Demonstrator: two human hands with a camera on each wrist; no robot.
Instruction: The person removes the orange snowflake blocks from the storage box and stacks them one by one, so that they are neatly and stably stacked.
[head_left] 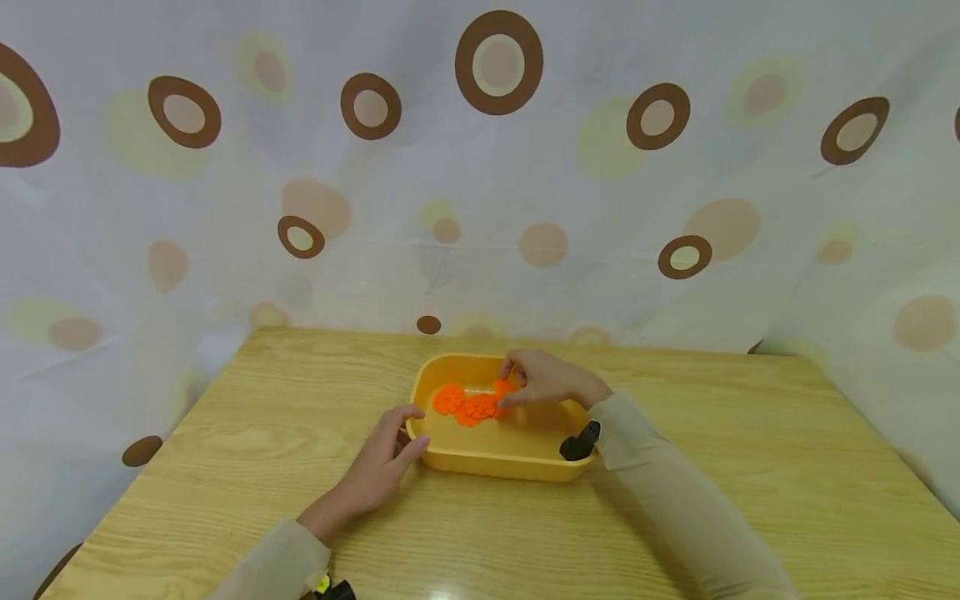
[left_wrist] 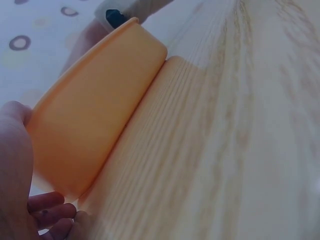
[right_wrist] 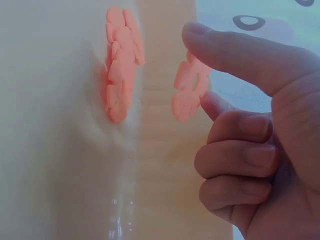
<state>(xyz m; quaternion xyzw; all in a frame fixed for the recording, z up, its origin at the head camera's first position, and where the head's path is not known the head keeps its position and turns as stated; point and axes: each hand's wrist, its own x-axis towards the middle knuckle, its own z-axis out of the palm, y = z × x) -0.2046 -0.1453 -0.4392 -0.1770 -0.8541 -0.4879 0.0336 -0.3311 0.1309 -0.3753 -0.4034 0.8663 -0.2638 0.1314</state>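
Holding one orange notched disc [right_wrist: 185,95] by its edge, the right hand [head_left: 553,380] sets the tip of the thumb against one face and the index finger behind, so the grip is narrowed to the thickness of the piece; the other three fingers fold toward the palm. The disc is inside the yellow container, toward its far wall and just beside the loose discs; whether it is clear of the floor cannot be told. An edge pinch probably suits so thin a part, leaving the neighbouring pieces undisturbed. The loose orange discs [head_left: 450,398] lie on the container floor, some overlapping, which likely makes single edges harder to reach. The yellow container [head_left: 495,465] sits on the wooden table [head_left: 225,450], its long side toward the person. At its near left corner, the left hand [head_left: 378,471] grips the container, thumb and fingers spread to either side of the corner, presumably to steady it. Behind the table hangs a patterned cloth [head_left: 420,192].
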